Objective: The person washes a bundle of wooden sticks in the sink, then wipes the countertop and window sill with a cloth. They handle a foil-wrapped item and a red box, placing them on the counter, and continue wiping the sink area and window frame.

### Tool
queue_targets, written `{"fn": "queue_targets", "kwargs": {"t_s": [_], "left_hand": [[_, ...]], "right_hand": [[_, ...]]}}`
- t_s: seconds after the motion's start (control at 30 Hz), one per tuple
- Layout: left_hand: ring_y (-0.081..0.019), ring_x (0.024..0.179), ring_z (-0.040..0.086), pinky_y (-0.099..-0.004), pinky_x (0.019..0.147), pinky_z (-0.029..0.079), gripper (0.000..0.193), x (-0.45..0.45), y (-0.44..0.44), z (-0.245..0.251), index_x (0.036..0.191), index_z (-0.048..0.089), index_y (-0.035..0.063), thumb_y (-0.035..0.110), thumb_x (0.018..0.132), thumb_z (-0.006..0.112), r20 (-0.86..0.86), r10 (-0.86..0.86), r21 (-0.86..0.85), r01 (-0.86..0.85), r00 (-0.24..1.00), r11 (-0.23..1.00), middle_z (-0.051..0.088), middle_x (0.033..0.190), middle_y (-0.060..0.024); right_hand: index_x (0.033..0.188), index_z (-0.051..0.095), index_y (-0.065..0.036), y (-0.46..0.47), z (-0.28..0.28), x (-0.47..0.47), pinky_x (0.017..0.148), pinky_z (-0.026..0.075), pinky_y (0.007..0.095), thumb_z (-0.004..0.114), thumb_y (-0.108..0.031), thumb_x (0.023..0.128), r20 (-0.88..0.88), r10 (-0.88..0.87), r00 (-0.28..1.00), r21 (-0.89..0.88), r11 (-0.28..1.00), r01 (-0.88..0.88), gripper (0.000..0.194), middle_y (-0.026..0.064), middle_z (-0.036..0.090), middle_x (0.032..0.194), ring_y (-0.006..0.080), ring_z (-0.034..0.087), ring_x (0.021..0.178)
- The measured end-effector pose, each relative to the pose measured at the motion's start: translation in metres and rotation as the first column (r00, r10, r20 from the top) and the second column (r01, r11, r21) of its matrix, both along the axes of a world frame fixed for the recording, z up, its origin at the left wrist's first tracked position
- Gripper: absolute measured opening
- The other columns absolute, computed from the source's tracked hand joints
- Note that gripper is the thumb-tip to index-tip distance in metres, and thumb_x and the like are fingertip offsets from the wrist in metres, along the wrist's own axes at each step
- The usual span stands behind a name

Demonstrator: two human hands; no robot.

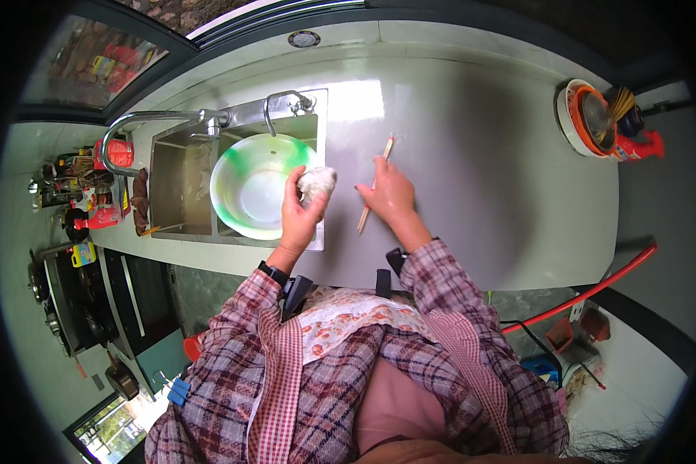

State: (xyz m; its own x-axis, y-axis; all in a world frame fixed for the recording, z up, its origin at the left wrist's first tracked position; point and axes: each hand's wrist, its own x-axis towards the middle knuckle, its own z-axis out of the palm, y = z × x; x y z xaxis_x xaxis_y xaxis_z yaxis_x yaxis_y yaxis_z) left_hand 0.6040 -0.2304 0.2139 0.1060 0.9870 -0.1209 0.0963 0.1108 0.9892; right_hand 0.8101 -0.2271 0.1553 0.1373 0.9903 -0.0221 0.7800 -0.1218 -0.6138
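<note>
My left hand [299, 217] is closed around a crumpled whitish cloth or scrubbing pad [318, 182]; its exact kind is unclear. That hand is over the right rim of a white and green plastic basin [232, 217], which sits in the right bowl of a steel double sink [321, 238]. To the right, above the grey countertop [441, 191], my right hand [391, 191] has its fingers around a pair of wooden chopsticks [362, 222] with red bands. The chopsticks slant, upper ends away from me, and the hand covers part of their middle.
A large curved faucet [151, 115] and a smaller tap [271, 110] stand at the sink. Bottles and jars [87, 191] crowd the left, beside a brown cloth [141, 200]. Nested bowls and strainers [583, 119] sit far right, near a red spray bottle [638, 151].
</note>
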Motion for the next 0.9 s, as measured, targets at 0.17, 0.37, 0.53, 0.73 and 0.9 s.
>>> {"fn": "queue_targets", "kwargs": {"t_s": [0.17,0.37,0.53,0.73,0.9], "left_hand": [[-0.0378,0.125,0.054,-0.0451,0.107,0.044,0.071,-0.012,-0.037,-0.041,0.145,0.046,0.0051,0.016,0.081,0.076,-0.613,-0.369,0.176,0.576,0.699,0.798,0.051,0.141,-0.0193],[-0.0379,0.144,0.034,-0.0589,0.118,0.027,0.066,0.055,-0.020,-0.061,0.150,0.044,0.0179,0.033,0.090,0.069,-0.853,-0.449,0.117,0.936,0.265,0.331,0.038,0.157,-0.0142],[-0.0389,0.143,0.037,-0.0585,0.118,0.027,0.059,0.117,0.056,-0.079,0.145,0.049,0.0188,0.033,0.091,0.067,-0.866,-0.328,0.261,0.900,0.379,0.350,0.041,0.154,-0.0141],[-0.0375,0.134,0.046,-0.0532,0.110,0.037,0.056,0.118,0.204,-0.108,0.142,0.051,0.0180,0.034,0.091,0.068,-0.838,0.192,0.499,0.575,0.511,0.648,0.049,0.146,-0.0165],[-0.0407,0.133,0.047,-0.0536,0.110,0.037,0.056,0.101,0.230,-0.114,0.143,0.049,0.0142,0.031,0.092,0.067,-0.791,0.328,0.555,0.381,0.516,0.739,0.049,0.145,-0.0196]], "right_hand": [[0.114,0.054,-0.007,0.008,-0.012,0.003,0.080,0.055,0.0506,0.067,-0.020,0.089,0.050,-0.032,0.998,-0.150,0.988,0.040,0.031,0.0192,0.067,0.097,0.0387,0.066,0.093],[0.113,0.066,-0.009,-0.020,-0.027,0.099,0.078,0.055,0.0497,0.062,-0.008,0.082,0.063,-0.212,0.975,0.110,0.973,0.204,0.031,0.0162,0.068,0.096,0.0383,0.067,0.087],[0.112,0.065,-0.005,-0.069,-0.039,0.182,0.073,0.054,0.0366,0.065,-0.001,0.080,-0.247,-0.497,0.832,0.101,0.841,0.532,0.032,0.0068,0.062,0.085,0.0220,0.063,0.076],[0.115,0.063,0.001,-0.113,-0.028,0.192,0.048,0.045,0.0253,0.061,0.003,0.085,-0.558,-0.560,0.612,-0.071,0.767,0.637,0.030,-0.0002,0.057,0.083,0.0085,0.054,0.061],[0.116,0.063,0.000,-0.140,-0.039,0.175,0.047,0.043,0.0232,0.061,0.002,0.088,-0.626,-0.514,0.586,-0.047,0.775,0.630,0.027,-0.0012,0.057,0.081,0.0058,0.053,0.061]]}}
